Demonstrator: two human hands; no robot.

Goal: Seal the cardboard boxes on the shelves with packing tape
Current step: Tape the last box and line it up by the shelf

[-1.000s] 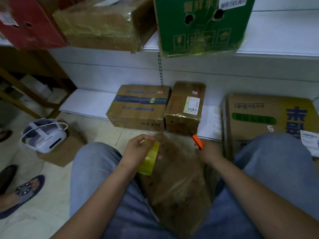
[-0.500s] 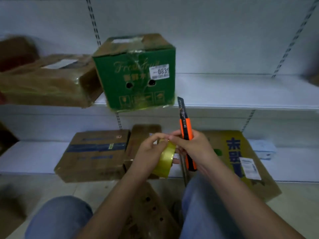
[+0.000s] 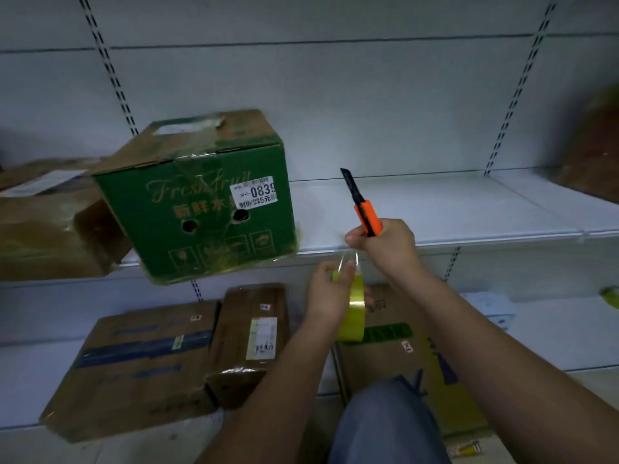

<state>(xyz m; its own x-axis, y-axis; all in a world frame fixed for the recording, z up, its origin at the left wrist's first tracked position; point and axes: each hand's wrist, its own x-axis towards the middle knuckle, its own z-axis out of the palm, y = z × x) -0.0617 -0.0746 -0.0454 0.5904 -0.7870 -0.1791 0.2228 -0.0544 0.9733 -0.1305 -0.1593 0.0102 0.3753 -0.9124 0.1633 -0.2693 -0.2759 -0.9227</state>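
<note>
Tape roll [image 3: 351, 309] on edge in our left hand [image 3: 330, 296]; right hand [image 3: 385, 244] grips knife [image 3: 363, 205], blade up-left.

We are looking at what seems to be a shop's stock area or a shop being emptied. White metal shelves [image 3: 435, 212] run across a pale back wall [image 3: 335, 95], hung on slotted uprights [image 3: 512, 95] of the retail kind. Cardboard boxes sit on them: a green fruit carton [image 3: 201, 209] with a printed price sticker [image 3: 256, 192], and brown shipping boxes [image 3: 134, 366] bearing delivery labels on the lower shelf.
</note>
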